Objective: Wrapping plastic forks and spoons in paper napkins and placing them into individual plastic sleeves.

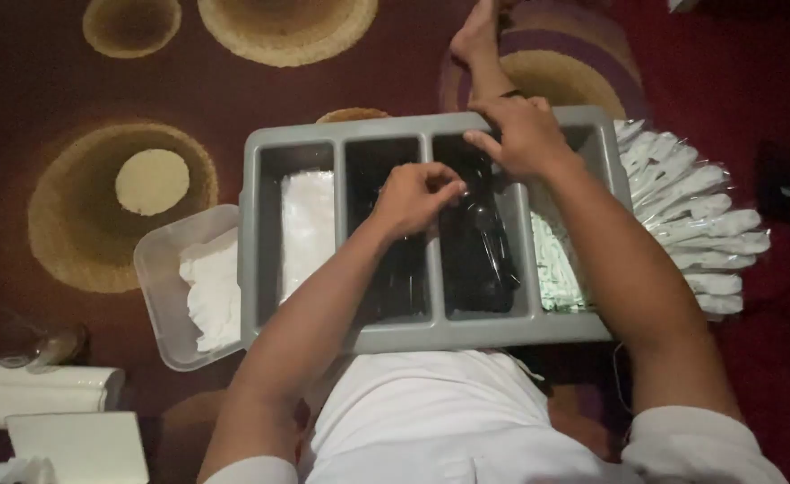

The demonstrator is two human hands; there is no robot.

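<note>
Patterned carpet under a grey tray (305, 134) on the lap; left hand (413, 195) pinches black cutlery (484, 255) in its third compartment, right hand (525, 134) curls narrowly on the far rim, steadying.

Left of you: clear plastic tub (164, 269) of white napkins (211, 291); a glass (32, 345) on maroon circle-patterned carpet (72, 99); wrapped packets (699, 224) fanned right.
</note>
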